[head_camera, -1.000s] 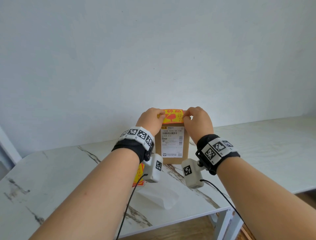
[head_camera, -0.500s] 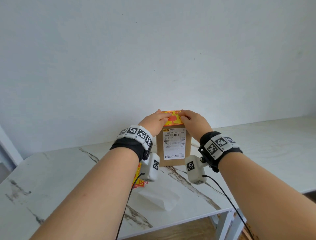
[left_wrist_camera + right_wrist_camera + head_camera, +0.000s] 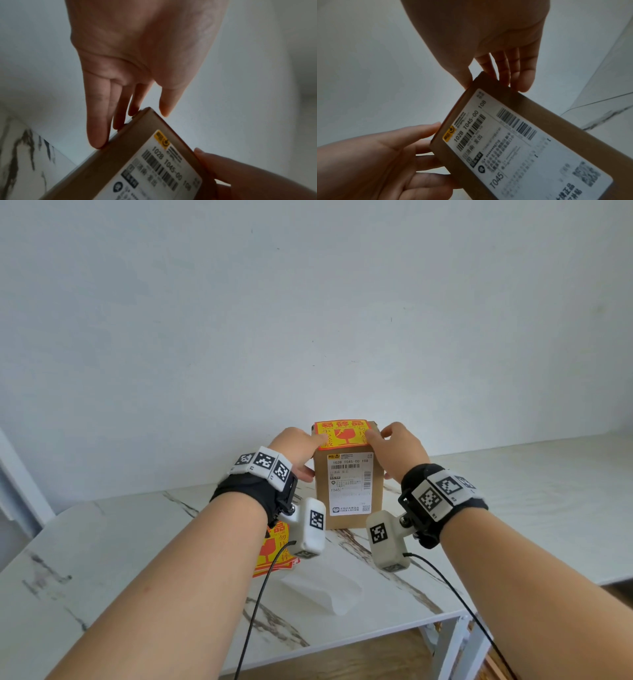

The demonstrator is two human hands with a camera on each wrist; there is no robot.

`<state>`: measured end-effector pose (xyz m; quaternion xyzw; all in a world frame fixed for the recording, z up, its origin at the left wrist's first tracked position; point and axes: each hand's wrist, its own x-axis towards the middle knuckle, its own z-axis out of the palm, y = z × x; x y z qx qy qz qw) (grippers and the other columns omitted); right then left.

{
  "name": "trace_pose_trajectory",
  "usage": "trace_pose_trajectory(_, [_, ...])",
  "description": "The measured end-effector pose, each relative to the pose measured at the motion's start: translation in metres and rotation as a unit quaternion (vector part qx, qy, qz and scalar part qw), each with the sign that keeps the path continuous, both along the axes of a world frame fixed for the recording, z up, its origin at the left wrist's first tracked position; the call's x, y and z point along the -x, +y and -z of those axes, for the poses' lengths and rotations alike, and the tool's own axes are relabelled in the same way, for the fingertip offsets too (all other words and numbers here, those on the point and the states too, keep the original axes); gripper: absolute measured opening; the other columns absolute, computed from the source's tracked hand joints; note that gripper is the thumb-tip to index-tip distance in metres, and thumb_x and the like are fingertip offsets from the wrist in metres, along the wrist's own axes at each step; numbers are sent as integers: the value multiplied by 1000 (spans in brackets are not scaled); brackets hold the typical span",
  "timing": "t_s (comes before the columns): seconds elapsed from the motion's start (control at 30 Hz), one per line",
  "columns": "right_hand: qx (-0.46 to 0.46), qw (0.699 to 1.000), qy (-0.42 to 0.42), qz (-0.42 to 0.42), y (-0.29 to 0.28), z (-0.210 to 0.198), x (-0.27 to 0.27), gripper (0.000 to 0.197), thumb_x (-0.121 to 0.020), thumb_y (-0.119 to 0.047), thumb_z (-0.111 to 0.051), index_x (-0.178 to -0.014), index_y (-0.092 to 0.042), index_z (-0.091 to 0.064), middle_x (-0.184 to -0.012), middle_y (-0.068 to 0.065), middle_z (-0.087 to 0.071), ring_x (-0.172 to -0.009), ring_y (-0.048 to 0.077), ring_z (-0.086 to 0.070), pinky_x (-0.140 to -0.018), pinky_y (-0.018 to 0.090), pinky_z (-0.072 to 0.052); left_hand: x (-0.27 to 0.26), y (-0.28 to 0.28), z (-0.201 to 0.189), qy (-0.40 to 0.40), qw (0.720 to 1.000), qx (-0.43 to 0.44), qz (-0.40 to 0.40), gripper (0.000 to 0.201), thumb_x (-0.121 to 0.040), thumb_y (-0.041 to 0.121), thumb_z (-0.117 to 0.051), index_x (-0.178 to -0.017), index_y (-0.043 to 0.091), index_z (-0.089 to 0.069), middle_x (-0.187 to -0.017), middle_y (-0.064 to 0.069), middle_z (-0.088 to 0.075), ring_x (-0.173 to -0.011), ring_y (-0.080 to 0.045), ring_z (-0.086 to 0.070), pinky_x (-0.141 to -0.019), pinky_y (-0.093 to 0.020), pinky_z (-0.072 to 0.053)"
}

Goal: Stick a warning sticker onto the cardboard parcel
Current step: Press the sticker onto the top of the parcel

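Warning sticker atop parcel, between straight-fingered left hand and right hand grips.

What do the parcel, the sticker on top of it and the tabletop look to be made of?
Parcel: brown cardboard, matte, with a white printed paper label.
Warning sticker: looks like thin printed paper or film, yellow and red, lying flat on the top face; which one is unclear.
Tabletop: smooth white surface with dark veins, marble or a marble-look finish.

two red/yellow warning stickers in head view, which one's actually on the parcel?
The warning sticker on the cardboard parcel's top face, between the left hand and right hand. The spare stickers lie flat on the table, partly behind the left wrist.
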<state>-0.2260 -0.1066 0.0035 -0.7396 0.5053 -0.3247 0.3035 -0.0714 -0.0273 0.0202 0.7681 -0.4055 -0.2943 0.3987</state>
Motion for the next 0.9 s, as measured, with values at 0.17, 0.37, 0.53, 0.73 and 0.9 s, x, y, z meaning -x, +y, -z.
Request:
trace_pose_trajectory(0.17, [-1, 1000, -3, -22, 1, -2, -15, 44, -95, -38, -47, -128, -10, -49, -117, 12, -65, -96, 27, -65, -79, 37, -53, -9, 0, 0, -8, 1000, 11, -5, 21, -92, 33, -58, -88, 13, -60, -111, -15, -72, -88, -34, -74, -90, -46, -57])
trace_pose_trajectory(0.37, [-6, 998, -36, -47, -6, -4, -36, 45, -95, -32, -48, -136, -12, -43, -122, 11, -63, -92, 22, -57, -74, 29, -41, -25, -1, -2, 3, 998, 42, -38, 24, -96, 32, -54, -103, 11, -62, -108, -10, -69, -95, -36, -72, -88, -44, -58])
trace_pose_trajectory(0.53, [10, 996, -35, -87, -9, -3, -64, 40, -97, -25, -47, -136, -13, -45, -122, 9, -64, -89, 19, -55, -73, 29, -41, -41, -3, 2, -41, 995, 50, -72, 35, -98, 36, -44, -114, 10, -63, -109, -15, -71, -96, -38, -70, -88, -48, -57])
trace_pose_trajectory(0.73, [20, 994, -20, -110, -9, 1, -86, 37, -94, -16, -47, -131, -13, -50, -120, 10, -65, -91, 22, -57, -77, 32, -47, -57, -11, 11, -80, 993, 40, -76, 39, -102, 29, -32, -122, 8, -59, -117, -20, -67, -107, -37, -64, -96, -46, -51])
trace_pose_trajectory(0.9, [32, 993, -11, -110, -12, 5, -92, 39, -93, -14, -47, -132, -15, -50, -120, 10, -65, -88, 20, -53, -72, 28, -40, -59, -14, 17, -103, 990, 48, -86, 41, -104, 29, -29, -134, 12, -51, -126, -16, -63, -113, -36, -60, -96, -41, -50])
